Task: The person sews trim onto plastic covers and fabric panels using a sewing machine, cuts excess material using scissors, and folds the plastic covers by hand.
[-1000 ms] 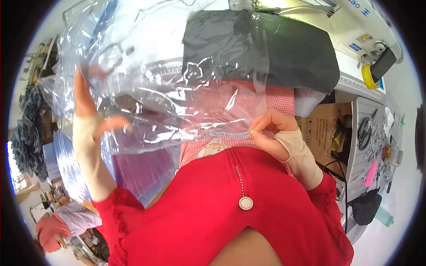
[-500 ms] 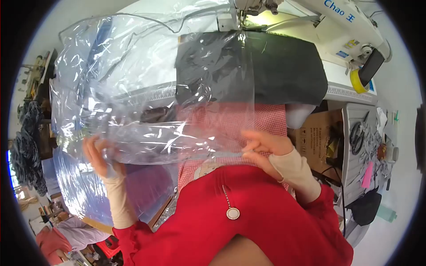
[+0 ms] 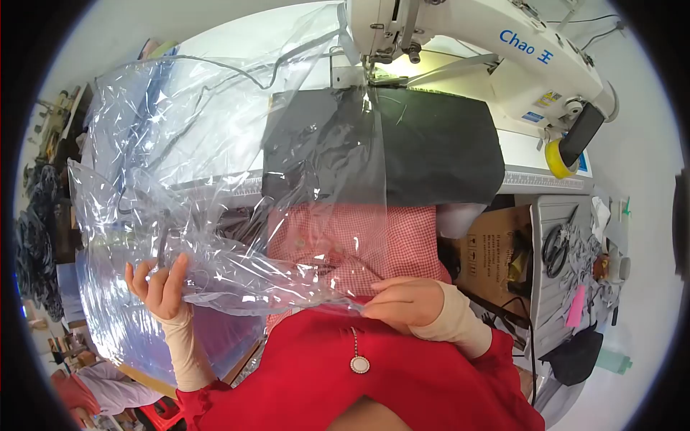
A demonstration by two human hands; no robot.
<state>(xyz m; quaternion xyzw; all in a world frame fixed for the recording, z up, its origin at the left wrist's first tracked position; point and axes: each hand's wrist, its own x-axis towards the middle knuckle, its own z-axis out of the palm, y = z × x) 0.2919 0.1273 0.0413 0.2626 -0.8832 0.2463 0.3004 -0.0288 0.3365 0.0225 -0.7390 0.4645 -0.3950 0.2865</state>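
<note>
Beyond, 1 white sewing machine [image 3: 532, 68]; right fingers [image 3: 392, 296] pinch clear plastic [image 3: 241, 269]; left fingers [image 3: 172, 286] curl beside it, grip unclear.

Glare on the clear, glossy plastic sheet [image 3: 241, 276] obscures whether the left hand [image 3: 162, 289] grips it or merely touches it. Ahead of the right hand [image 3: 404, 304], the top edge crops the white sewing machine with blue lettering [image 3: 467, 32], whose small labels are unreadable. Right of that hand, print on the brown cardboard box [image 3: 490, 269] is too small to read. Behind the left hand, the dark rim cuts off a person in pink-and-white clothing [image 3: 115, 388].
</note>
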